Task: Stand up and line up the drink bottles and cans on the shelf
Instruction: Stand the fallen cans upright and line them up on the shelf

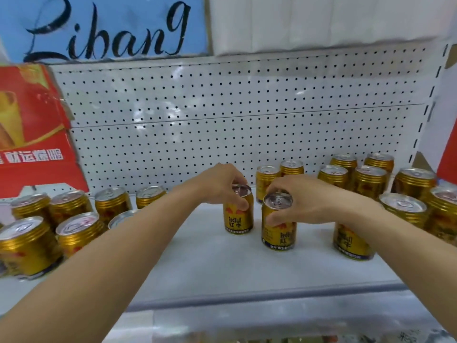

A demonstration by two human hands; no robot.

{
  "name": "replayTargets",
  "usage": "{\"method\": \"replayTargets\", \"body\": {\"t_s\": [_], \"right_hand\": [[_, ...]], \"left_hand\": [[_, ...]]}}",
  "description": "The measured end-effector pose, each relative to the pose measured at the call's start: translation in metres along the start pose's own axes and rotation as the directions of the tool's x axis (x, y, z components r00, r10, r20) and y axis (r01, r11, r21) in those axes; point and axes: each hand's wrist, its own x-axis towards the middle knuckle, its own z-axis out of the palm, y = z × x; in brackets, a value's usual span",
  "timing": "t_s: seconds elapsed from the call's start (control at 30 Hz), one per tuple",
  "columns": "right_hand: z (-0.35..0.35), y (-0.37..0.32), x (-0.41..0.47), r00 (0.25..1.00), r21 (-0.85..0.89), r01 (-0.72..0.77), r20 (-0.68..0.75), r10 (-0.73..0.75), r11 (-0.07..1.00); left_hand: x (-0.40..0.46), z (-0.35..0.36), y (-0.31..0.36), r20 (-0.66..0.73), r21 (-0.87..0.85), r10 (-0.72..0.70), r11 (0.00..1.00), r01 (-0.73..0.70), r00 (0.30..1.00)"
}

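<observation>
Pinching the rims from above, the left hand [218, 185] grips one gold can [238, 211] mid-shelf, and the right hand [300, 200] grips a second can [279, 222] at its four o'clock. Both stand upright. Crowded cans [366, 180] at two o'clock could topple if a wrist brushes them.

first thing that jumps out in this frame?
Two bare hands at mid-shelf, each gripping the top of an upright gold Red Bull can: the left hand on the farther can, the right hand on the nearer can. Clusters of matching gold cans flank them left and right, under a white perforated metal back panel.
</observation>
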Motion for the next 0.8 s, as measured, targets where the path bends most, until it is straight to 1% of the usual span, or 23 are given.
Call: {"method": "replayTargets", "body": {"t_s": [0.1, 0.23, 0.3, 0.4, 0.47, 0.63, 0.8], "right_hand": [[0.009, -0.018, 0.021, 0.999, -0.042, -0.011, -0.048, 0.009, 0.999], [0.020, -0.045, 0.044, 0.988, -0.071, -0.009, -0.152, -0.002, 0.997], [0.021, -0.051, 0.049, 0.990, -0.032, 0.029, -0.138, -0.033, 0.999], [0.018, -0.048, 0.049, 0.994, 0.079, 0.092, -0.072, -0.087, 0.993], [0.019, -0.045, 0.049, 0.992, 0.118, 0.105, -0.081, -0.096, 0.987], [0.025, -0.050, 0.059, 0.991, 0.109, 0.062, -0.127, -0.048, 0.992], [0.025, -0.052, 0.063, 0.991, 0.067, 0.043, -0.133, -0.034, 0.997]], "left_hand": [[-0.011, -0.011, -0.026, 0.015, 0.009, -0.062, 0.998, 0.062, 0.998], [-0.023, -0.021, -0.052, 0.014, 0.012, -0.119, 0.993, 0.119, 0.993], [-0.026, -0.024, -0.061, 0.009, 0.016, -0.135, 0.991, 0.135, 0.991], [-0.029, -0.025, -0.070, -0.002, 0.005, -0.138, 0.990, 0.138, 0.990], [-0.030, -0.024, -0.073, -0.012, -0.010, -0.130, 0.992, 0.130, 0.991], [-0.031, -0.020, -0.077, -0.054, -0.023, -0.120, 0.993, 0.119, 0.991], [-0.032, -0.020, -0.078, -0.067, -0.020, -0.111, 0.994, 0.110, 0.992]]}}
